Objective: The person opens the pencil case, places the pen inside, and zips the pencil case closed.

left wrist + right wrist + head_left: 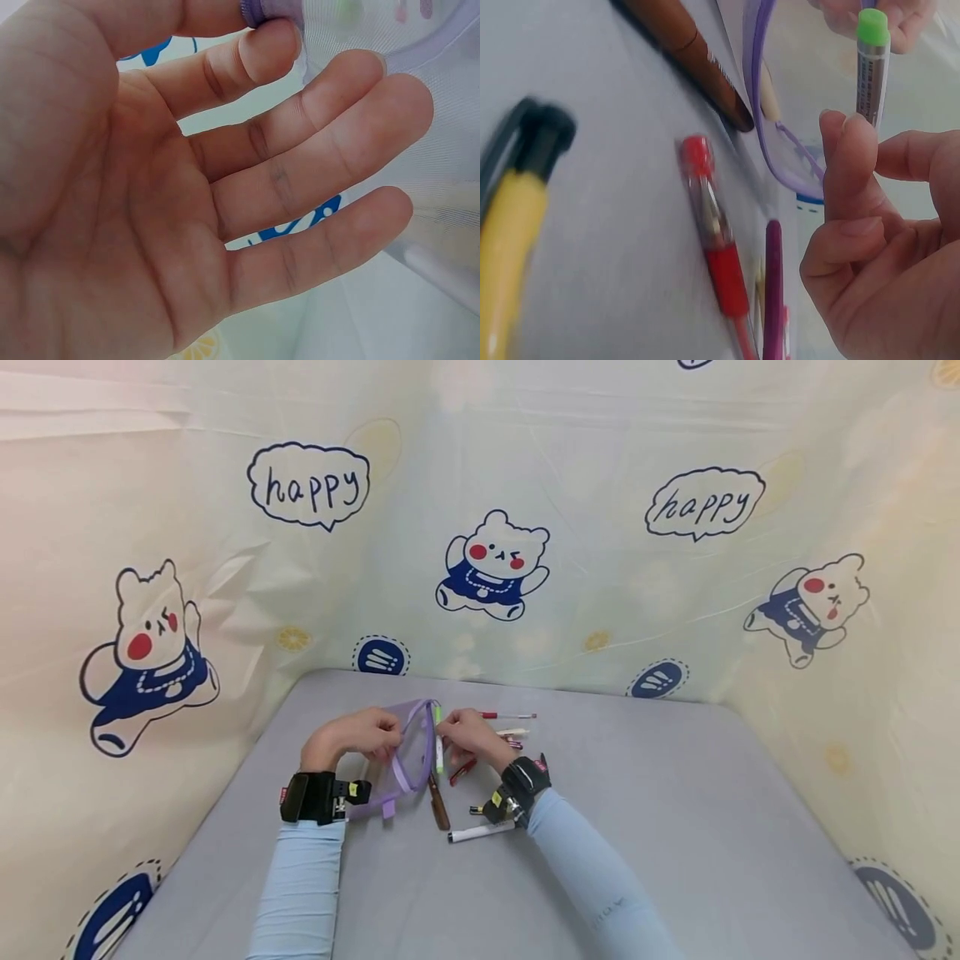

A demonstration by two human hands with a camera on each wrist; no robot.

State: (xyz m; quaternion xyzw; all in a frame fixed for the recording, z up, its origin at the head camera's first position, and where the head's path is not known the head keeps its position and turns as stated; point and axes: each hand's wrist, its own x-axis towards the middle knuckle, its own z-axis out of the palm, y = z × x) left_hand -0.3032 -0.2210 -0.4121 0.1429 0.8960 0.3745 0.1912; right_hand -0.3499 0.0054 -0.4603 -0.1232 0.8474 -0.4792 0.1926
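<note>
My left hand (369,732) pinches the purple rim of a mesh zip pouch (429,752) between thumb and index finger, while the other fingers (315,187) stretch out loosely in the left wrist view. The pouch's mouth gapes toward the right. Beside that mouth, my right hand (474,732) pinches a white pen with bright green ends (439,742) between thumb and index finger. Up close in the right wrist view, the pen's green tip (872,28) points up, in front of the pouch's purple rim (756,82). A light stick-like thing shows through the mesh; its kind is unclear.
Loose on the grey table (637,860) lie a brown marker (438,803), a white marker with a black end (476,832), a red pen (724,277), a purple pen (773,285) and a yellow-and-black pen (514,240). A patterned curtain (585,527) stands behind the table.
</note>
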